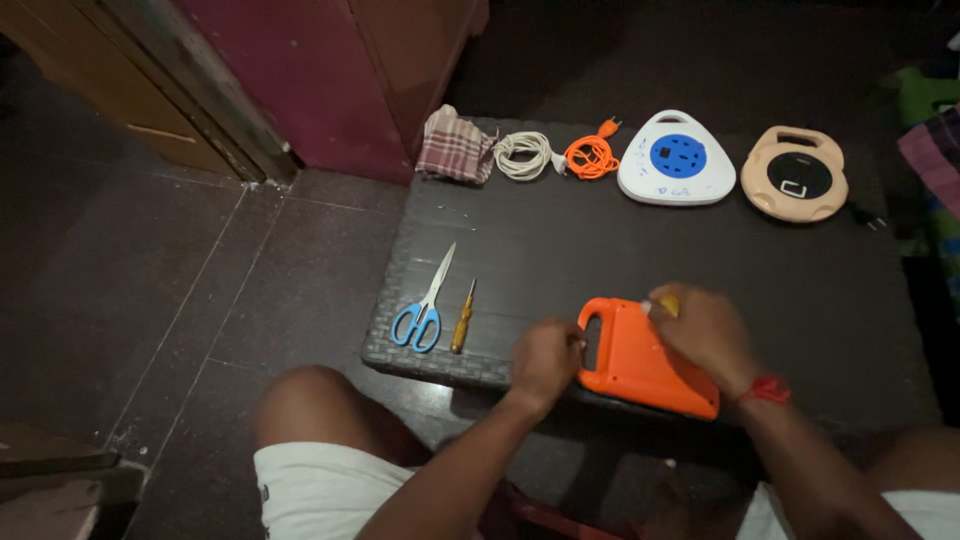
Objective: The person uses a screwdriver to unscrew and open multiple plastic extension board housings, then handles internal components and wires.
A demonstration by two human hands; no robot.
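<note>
An orange plastic extension-cord casing (643, 360) with a handle slot lies flat at the near edge of a dark woven counter (560, 250), gripped between a seated person's two hands. The left hand (543, 358) has its fingers curled against the casing's handle end, pressing on it; the right hand (703, 333) rests over the casing's far side, fingers closed around a small yellow object (668, 303) of which only the tip shows. A red thread band (767, 389) circles the right wrist. Toward the counter's near left corner lie blue-handled scissors (424, 306) and, just beside them, a yellow-handled screwdriver (463, 318), both pointing toward the far edge. Along the far edge, from left to right, sit a folded checked cloth (455, 147), a coiled white cable (523, 154), a coiled orange cable (592, 155), a white-and-blue triangular cord reel (676, 160) and a beige round cord reel (795, 174). The counter stands on a dark tiled floor (170, 290).
</note>
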